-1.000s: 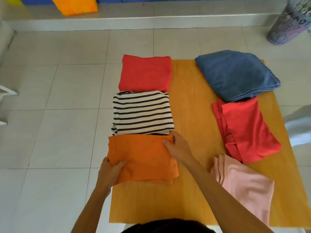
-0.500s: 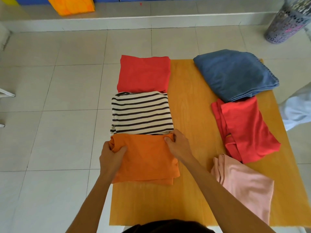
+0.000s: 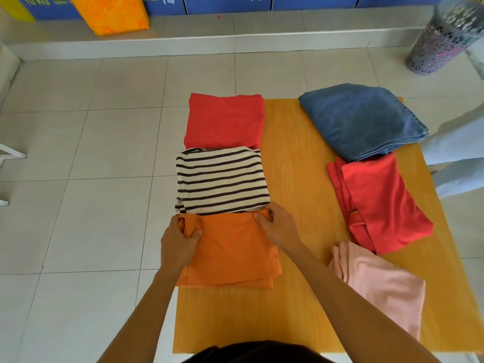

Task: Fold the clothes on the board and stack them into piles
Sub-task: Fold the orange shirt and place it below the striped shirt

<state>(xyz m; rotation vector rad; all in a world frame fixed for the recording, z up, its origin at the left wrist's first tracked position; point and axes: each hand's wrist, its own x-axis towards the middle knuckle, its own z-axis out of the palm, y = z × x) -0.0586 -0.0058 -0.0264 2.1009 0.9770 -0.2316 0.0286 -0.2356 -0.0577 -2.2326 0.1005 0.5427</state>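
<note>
A folded orange garment [image 3: 233, 252] lies at the near left of the wooden board [image 3: 296, 179]. My left hand [image 3: 178, 242] pinches its far left corner and my right hand [image 3: 280, 226] pinches its far right corner. Just beyond it lies a folded black-and-white striped shirt [image 3: 222, 179], then a folded red garment [image 3: 225, 120]. Along the board's right side sit a folded blue denim piece [image 3: 361, 119], a loosely folded red garment [image 3: 379, 203] and a pink garment [image 3: 379, 284].
A grey perforated laundry basket [image 3: 442, 38] stands on the tiled floor at the far right. An orange bag [image 3: 110, 14] and blue boxes [image 3: 227, 2] line the raised ledge at the back. A person's light trouser legs [image 3: 461, 158] stand at the board's right edge.
My left hand slid from the orange garment's near left edge up to its far left corner. Both hands now grip the far corners, bunching the cloth against the striped shirt.
</note>
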